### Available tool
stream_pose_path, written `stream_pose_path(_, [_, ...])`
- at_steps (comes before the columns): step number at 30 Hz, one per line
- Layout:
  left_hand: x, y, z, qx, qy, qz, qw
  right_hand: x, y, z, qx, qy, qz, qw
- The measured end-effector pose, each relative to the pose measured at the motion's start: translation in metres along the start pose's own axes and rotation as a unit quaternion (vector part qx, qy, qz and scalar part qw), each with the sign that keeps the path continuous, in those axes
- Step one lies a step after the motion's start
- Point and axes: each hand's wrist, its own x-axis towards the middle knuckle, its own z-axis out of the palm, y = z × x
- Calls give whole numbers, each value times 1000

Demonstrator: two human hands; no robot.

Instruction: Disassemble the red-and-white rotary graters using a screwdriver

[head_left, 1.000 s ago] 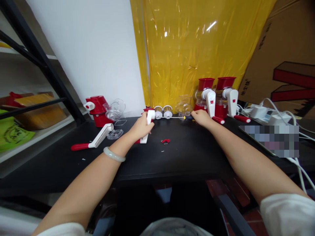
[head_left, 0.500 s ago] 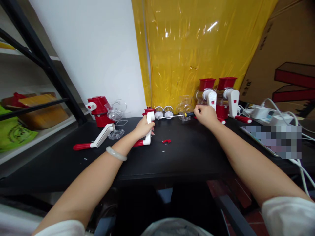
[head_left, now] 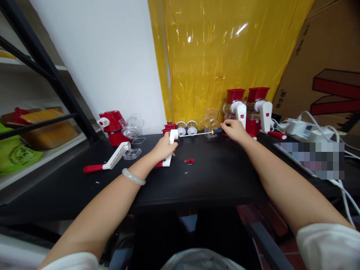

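Observation:
My left hand [head_left: 165, 146] is wrapped round a white crank handle [head_left: 167, 162] with a red grip, held up over the black table. My right hand [head_left: 233, 129] grips the dark handle of a screwdriver [head_left: 215, 131]. Its thin metal shaft points left, with the tip at the round white end of the crank handle. Below them on the table lie a small red part [head_left: 189, 161] and tiny metal pieces beside it. A second crank handle [head_left: 116, 156] with a red grip rests to the left.
Behind stand a red grinder body [head_left: 112, 127], clear plastic parts [head_left: 133, 127], two drums [head_left: 187, 128] and two assembled red and white grinders [head_left: 260, 112]. A tablet [head_left: 295, 159], white cables and chargers [head_left: 296, 127] are at the right. Shelves [head_left: 25, 165] stand at the left.
The crank handle has tilted a little in my left hand, its round end shifting slightly right. The screwdriver remains in my right hand, and the view has moved slightly.

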Motion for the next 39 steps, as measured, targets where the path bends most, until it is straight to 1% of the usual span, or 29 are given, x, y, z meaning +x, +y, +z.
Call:
stream_pose_path(2, [-2,2,-2,35,1,17,999,4,5,3,74,-45,77,993])
stream_pose_path(3, [-3,4,-3,53,2,28,998,5,6,4,110,-74,124,983])
stream_pose_path(5, [-6,8,-6,97,8,53,994,5,9,7,166,-137,211,954])
stream_pose_path(6, [-8,11,-7,125,12,68,990,4,11,8,175,-169,242,939])
stream_pose_path(8, [-11,16,-10,182,24,97,978,3,13,11,157,-235,272,920])
stream_pose_path(10, [-14,20,-12,221,32,116,968,1,15,13,120,-294,272,908])
stream_pose_path(12, [-15,22,-13,228,34,121,966,0,15,15,91,-321,262,906])
stream_pose_path(14, [-14,21,-13,201,33,114,972,-1,13,17,74,-308,248,915])
stream_pose_path(17, [-10,15,-12,156,33,95,983,-1,6,19,48,-270,226,935])
stream_pose_path(23, [-5,7,-13,153,26,81,985,-2,-1,15,-14,-200,171,965])
stream_pose_path(25, [-5,7,-13,136,20,76,988,-2,-2,13,-41,-161,135,977])
stream_pose_path(28, [-5,8,-12,86,9,58,995,-3,-3,10,-82,-75,68,991])
stream_pose_path(30, [-4,7,-11,43,8,40,998,-4,-5,8,-112,-24,36,993])
stream_pose_path(32, [-3,6,-8,-3,6,15,1000,-6,-8,7,-144,9,17,989])
stream_pose_path(35, [-1,5,-4,-80,0,-20,997,-9,-13,4,-180,40,-7,983])
stream_pose_path(39, [2,5,1,-169,-14,-49,984,-13,-21,0,-201,72,-29,977])
